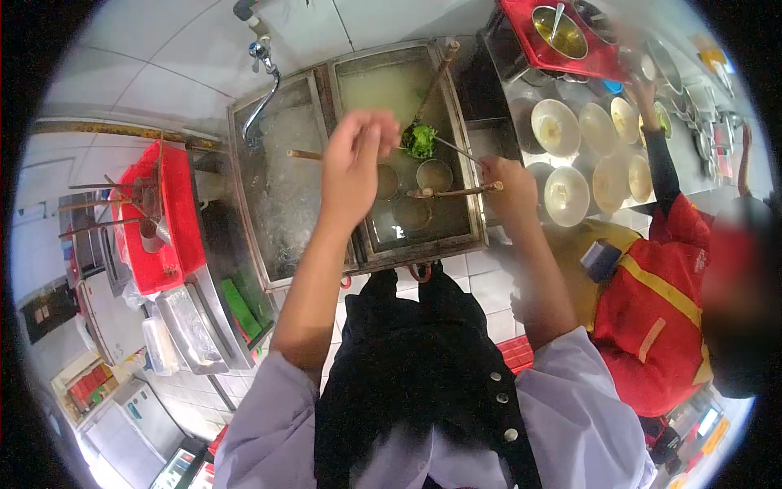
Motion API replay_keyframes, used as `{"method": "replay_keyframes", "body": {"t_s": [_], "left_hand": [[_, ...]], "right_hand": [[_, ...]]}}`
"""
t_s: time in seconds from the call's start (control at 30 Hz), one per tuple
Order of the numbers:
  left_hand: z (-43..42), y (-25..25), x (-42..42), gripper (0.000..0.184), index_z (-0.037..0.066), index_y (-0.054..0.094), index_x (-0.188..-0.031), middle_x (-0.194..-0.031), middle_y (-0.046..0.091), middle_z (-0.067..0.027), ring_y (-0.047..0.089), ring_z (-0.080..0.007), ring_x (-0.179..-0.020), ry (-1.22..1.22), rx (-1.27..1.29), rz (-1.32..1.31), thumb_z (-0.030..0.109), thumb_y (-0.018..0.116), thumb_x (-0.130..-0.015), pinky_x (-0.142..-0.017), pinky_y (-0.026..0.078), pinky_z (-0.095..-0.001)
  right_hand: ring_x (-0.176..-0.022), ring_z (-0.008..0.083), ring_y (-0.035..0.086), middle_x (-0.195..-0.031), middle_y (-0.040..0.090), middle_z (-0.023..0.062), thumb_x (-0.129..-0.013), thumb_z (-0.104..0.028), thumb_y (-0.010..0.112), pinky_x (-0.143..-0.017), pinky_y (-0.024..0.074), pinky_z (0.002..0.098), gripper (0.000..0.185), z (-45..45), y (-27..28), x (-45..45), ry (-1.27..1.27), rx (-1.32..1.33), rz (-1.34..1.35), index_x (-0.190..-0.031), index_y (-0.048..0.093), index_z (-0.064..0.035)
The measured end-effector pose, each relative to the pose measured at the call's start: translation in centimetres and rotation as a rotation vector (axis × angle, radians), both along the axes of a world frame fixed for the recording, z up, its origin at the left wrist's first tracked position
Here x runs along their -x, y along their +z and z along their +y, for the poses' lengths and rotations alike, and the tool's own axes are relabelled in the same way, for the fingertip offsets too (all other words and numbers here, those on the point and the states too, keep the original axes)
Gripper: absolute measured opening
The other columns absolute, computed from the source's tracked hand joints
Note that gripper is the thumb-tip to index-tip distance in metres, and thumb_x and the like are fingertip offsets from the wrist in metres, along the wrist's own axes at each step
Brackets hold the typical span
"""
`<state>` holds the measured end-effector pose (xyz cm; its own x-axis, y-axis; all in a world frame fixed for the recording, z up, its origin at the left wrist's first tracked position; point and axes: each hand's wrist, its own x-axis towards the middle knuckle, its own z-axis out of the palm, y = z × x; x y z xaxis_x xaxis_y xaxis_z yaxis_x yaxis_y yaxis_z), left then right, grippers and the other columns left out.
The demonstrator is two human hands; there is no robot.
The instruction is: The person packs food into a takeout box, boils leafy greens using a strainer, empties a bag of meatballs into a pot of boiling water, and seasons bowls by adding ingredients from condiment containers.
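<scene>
My left hand (356,167) is raised over the middle of the water vat, its fingers loosely bent and slightly blurred, with nothing visible in them. Below it, a wooden handle (305,154) reaches across the divider. My right hand (511,191) is closed around the thin metal handle (458,149) of a utensil whose head is hidden. At its far end sits a clump of leafy greens (421,141), above the steaming right-hand compartment (375,81). A wooden strainer handle (456,191) runs up to the right hand; I cannot tell whether it is gripped too. Round strainers (434,175) sit in the water.
A tap (261,53) overhangs the bubbling left compartment (281,187). A red basket (181,216) with strainers stands left. Several bowls (556,128) line the right counter beneath a red tray (533,45). A co-worker in red (652,326) stands right, reaching across that counter.
</scene>
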<state>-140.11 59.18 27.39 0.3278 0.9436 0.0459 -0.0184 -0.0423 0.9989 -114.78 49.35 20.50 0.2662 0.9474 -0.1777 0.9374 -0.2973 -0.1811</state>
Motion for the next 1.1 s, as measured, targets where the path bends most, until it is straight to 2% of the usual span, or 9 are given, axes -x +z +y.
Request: {"method": "replay_keyframes", "body": {"t_s": [0.1,0.2,0.3,0.4,0.5,0.6,0.7,1.0,1.1], "left_hand": [[5.0,0.4,-4.2,0.031,0.007,0.057,-0.131,-0.123,0.068,-0.0102,0.066,-0.0210,-0.113,-0.043,-0.158,0.218,0.015,0.063,-0.102,-0.095,0.051,-0.0362],[8.2,-3.4,-7.2,0.046,0.010,0.053,-0.138,-0.133,0.065,-0.0140,0.064,-0.0308,-0.122,-0.105,-0.445,0.493,0.020,0.070,-0.097,-0.102,0.049,-0.0421],[9.4,-5.8,-9.4,0.048,0.009,0.055,-0.137,-0.135,0.064,-0.0171,0.061,-0.0383,-0.125,-0.127,-0.582,0.534,0.027,0.072,-0.095,-0.106,0.047,-0.0447],[9.4,-5.9,-10.0,0.036,0.008,0.061,-0.130,-0.126,0.069,-0.0184,0.064,-0.0393,-0.120,-0.156,-0.597,0.574,0.027,0.066,-0.100,-0.101,0.050,-0.0438],[9.2,-5.0,-10.0,0.026,0.006,0.066,-0.121,-0.114,0.074,-0.0167,0.068,-0.0378,-0.111,-0.215,-0.390,0.638,0.024,0.059,-0.104,-0.094,0.053,-0.0439],[9.6,-6.6,-10.2,0.024,0.008,0.069,-0.115,-0.098,0.073,-0.0201,0.068,-0.0437,-0.095,-0.142,-0.460,0.527,0.021,0.052,-0.106,-0.082,0.052,-0.0513],[9.6,-5.3,-10.1,0.023,0.005,0.067,-0.117,-0.111,0.076,-0.0147,0.071,-0.0358,-0.107,-0.181,-0.413,0.588,0.018,0.053,-0.106,-0.091,0.054,-0.0424],[10.1,-4.7,-9.8,0.023,0.004,0.068,-0.116,-0.115,0.074,-0.0172,0.071,-0.0315,-0.112,-0.210,-0.298,0.563,0.016,0.051,-0.106,-0.094,0.053,-0.0408],[10.9,-6.4,-9.4,0.021,0.008,0.068,-0.116,-0.100,0.076,-0.0156,0.067,-0.0363,-0.072,-0.196,-0.404,0.472,0.021,0.056,-0.105,-0.070,0.051,-0.0447]], "right_hand": [[-0.085,0.0407,0.075,-0.091,0.075,0.0209,-0.095,-0.014,0.056,-0.073,0.0608,0.0517,0.023,-0.9,0.4,-0.1,-0.024,-0.052,0.031,-0.108,0.076,-0.0165],[-0.083,0.0417,0.074,-0.089,0.074,0.0217,-0.096,-0.015,0.054,-0.072,0.0601,0.0533,0.024,-1.1,0.2,-0.1,-0.032,-0.042,0.040,-0.107,0.075,-0.0153],[-0.081,0.0422,0.074,-0.087,0.074,0.0221,-0.097,-0.016,0.053,-0.071,0.0596,0.0544,0.022,-1.1,-2.0,-0.5,-0.018,-0.050,0.051,-0.105,0.074,-0.0145],[-0.080,0.0430,0.074,-0.086,0.074,0.0226,-0.097,-0.016,0.054,-0.071,0.0592,0.0551,0.021,-1.3,-2.5,-0.5,-0.037,-0.037,0.056,-0.105,0.073,-0.0134],[-0.079,0.0435,0.073,-0.086,0.073,0.0229,-0.097,-0.016,0.054,-0.071,0.0589,0.0555,0.020,-1.7,-2.0,0.2,-0.072,-0.085,0.116,-0.104,0.072,-0.0118],[-0.078,0.0435,0.073,-0.085,0.073,0.0229,-0.096,-0.015,0.055,-0.070,0.0586,0.0557,0.019,-1.8,-2.9,0.2,-0.057,-0.115,0.142,-0.104,0.072,-0.0103],[-0.078,0.0430,0.073,-0.083,0.073,0.0226,-0.096,-0.016,0.056,-0.070,0.0588,0.0553,0.019,-1.0,-3.9,-0.1,-0.054,-0.144,0.159,-0.102,0.072,-0.0092],[-0.083,0.0433,0.072,-0.084,0.072,0.0220,-0.097,-0.016,0.057,-0.071,0.0575,0.0546,0.015,-1.8,-4.9,0.0,-0.081,-0.053,0.101,-0.102,0.069,-0.0104],[-0.082,0.0426,0.072,-0.083,0.072,0.0214,-0.098,-0.016,0.056,-0.069,0.0571,0.0547,0.015,-2.2,-3.3,0.5,-0.141,-0.094,0.160,-0.103,0.069,-0.0108]]}}
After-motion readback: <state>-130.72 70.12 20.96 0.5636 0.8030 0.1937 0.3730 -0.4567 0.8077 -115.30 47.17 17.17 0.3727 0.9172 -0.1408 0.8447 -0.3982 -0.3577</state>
